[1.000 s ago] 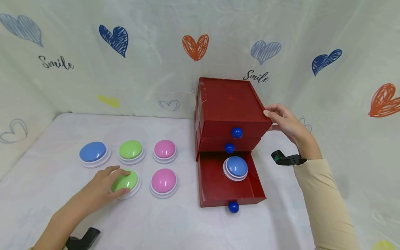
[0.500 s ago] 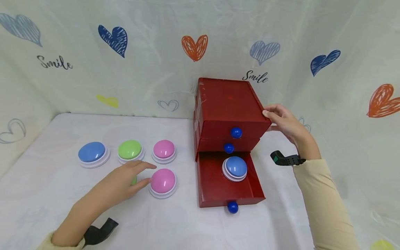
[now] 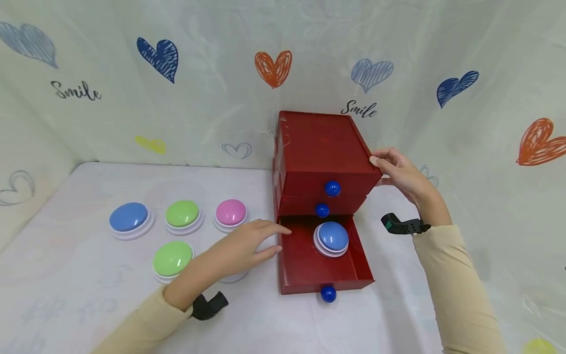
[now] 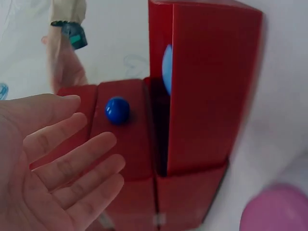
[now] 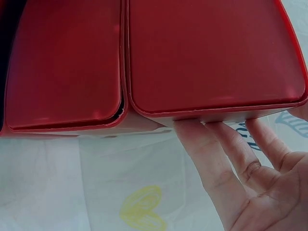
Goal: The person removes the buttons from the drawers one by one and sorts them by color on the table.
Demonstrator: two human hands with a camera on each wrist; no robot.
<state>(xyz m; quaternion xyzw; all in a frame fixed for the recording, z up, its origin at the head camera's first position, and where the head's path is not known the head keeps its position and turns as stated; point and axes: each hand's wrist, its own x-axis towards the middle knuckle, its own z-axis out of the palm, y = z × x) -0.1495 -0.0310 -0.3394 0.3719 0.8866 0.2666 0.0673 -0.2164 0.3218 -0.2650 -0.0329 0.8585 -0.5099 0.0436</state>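
My left hand [image 3: 247, 246] hovers with spread fingers, its fingertips right at the left wall of the pulled-out bottom drawer [image 3: 305, 275]; it holds nothing. A blue dome button [image 3: 333, 236] on a white base sits inside that drawer. In the left wrist view the palm and several fingers [image 4: 91, 159] show, loosely straight, in front of the red drawer fronts. At the upper right corner of the red drawer cabinet [image 3: 325, 142], my right hand [image 3: 404, 174] rests its thumb on the top edge. Its fairly straight fingers [image 5: 207, 149] press the side panel in the right wrist view.
On the white table left of the cabinet stand a blue button [image 3: 128, 216], two green buttons [image 3: 182, 213] and a pink button [image 3: 231, 212]. The nearer pink button is mostly hidden under my left hand. Blue knobs [image 3: 332, 188] stick out from the drawer fronts.
My left hand has moved right, from the nearer green button across the nearer pink one to the open drawer's left edge. The green button is uncovered again. My right hand stays put.
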